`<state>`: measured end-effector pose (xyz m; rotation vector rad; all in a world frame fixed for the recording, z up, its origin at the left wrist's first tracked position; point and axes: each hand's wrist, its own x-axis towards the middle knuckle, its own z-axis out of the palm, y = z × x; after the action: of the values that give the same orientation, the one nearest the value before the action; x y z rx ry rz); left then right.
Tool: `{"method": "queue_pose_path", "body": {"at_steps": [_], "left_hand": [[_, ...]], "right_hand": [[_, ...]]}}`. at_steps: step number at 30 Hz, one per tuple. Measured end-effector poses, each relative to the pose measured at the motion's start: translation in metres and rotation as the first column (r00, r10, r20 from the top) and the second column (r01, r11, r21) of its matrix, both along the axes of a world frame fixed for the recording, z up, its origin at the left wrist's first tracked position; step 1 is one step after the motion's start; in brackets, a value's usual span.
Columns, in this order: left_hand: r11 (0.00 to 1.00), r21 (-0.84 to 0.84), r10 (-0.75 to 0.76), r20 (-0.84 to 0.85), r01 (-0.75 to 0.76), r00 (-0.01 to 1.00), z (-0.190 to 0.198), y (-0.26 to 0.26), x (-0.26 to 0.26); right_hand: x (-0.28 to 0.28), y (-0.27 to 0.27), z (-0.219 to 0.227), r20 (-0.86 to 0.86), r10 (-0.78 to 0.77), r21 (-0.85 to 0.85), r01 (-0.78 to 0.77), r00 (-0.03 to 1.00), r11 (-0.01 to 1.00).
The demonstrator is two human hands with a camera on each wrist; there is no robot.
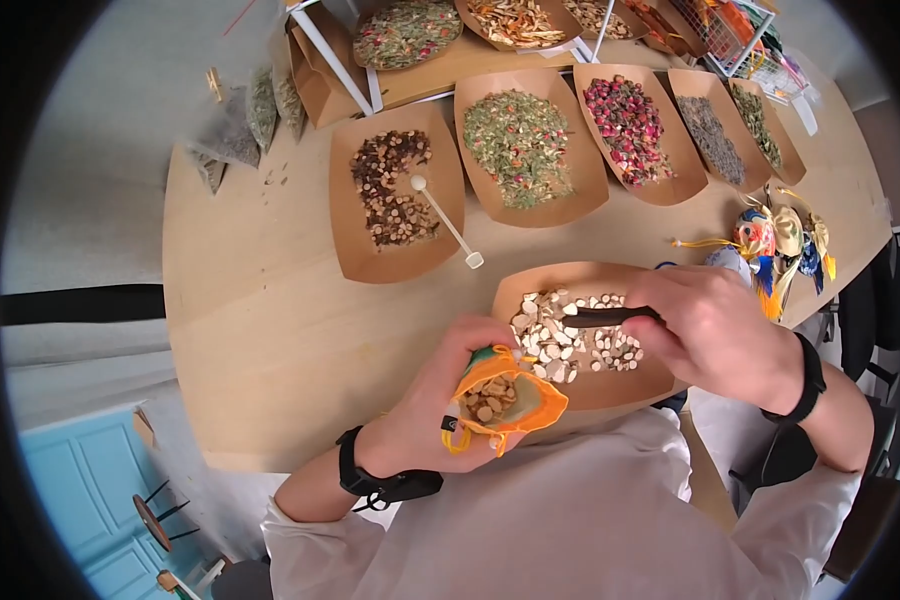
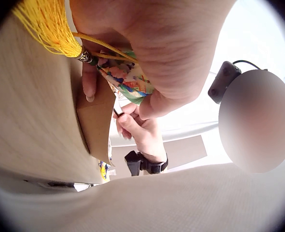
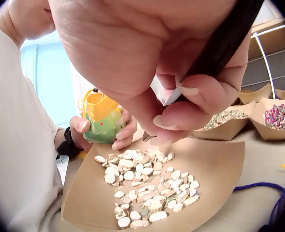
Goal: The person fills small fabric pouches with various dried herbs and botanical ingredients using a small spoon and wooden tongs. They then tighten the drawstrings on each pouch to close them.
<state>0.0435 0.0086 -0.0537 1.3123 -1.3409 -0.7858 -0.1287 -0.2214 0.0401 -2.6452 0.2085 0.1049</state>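
In the head view the left hand grips a small orange and green pouch, its mouth open upward with tan slices inside. The right hand holds a dark-handled utensil over a paper tray of pale dried slices. In the right wrist view the right hand curls round the dark handle, and the green side of the pouch faces the camera. A yellow tassel hangs by the left hand in the left wrist view.
Behind stand paper trays of brown pieces with a white spoon, green mix, rose buds and other herbs. Finished-looking pouches with tassels lie at the right. Filled clear bags are at the back left, a shelf at the back.
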Motion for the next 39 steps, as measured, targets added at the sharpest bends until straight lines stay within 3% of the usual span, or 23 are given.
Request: {"method": "queue_pose_path", "body": {"at_steps": [6,8,13,15,16,19,25,39], "left_hand": [[1.000,-0.002,0.010,0.023,-0.010,1.000,0.001,0.000,0.000],[1.000,-0.009,0.014,0.053,-0.014,0.999,0.002,-0.001,0.000],[1.000,-0.006,0.009,0.011,-0.009,1.000,-0.001,-0.001,-0.001],[1.000,0.004,0.006,0.012,-0.006,1.000,0.000,0.000,0.001],[1.000,0.016,0.000,0.012,-0.001,1.000,0.000,0.000,0.001],[1.000,0.013,0.003,0.020,-0.003,1.000,0.000,-0.001,0.001],[1.000,0.017,0.012,-0.065,-0.011,0.998,-0.004,0.002,-0.002],[1.000,0.001,-0.005,-0.055,0.006,0.998,-0.002,0.001,0.000]], "right_hand": [[-0.009,0.011,0.032,0.139,0.045,0.080,-0.056,0.989,0.995],[-0.009,0.019,0.034,0.295,0.119,0.099,-0.154,0.948,0.983],[-0.001,0.013,0.031,0.324,0.134,0.021,-0.149,0.937,0.989],[0.004,0.000,0.026,0.251,0.141,-0.163,-0.102,0.958,0.981],[0.007,-0.004,0.022,0.253,0.142,-0.164,-0.102,0.957,0.981],[0.017,-0.011,0.008,0.155,0.285,-0.484,-0.179,0.946,0.856],[0.034,-0.005,-0.005,0.124,0.401,-0.551,-0.273,0.908,0.789],[0.043,0.001,-0.011,0.035,0.468,-0.619,-0.349,0.883,0.704]]}}
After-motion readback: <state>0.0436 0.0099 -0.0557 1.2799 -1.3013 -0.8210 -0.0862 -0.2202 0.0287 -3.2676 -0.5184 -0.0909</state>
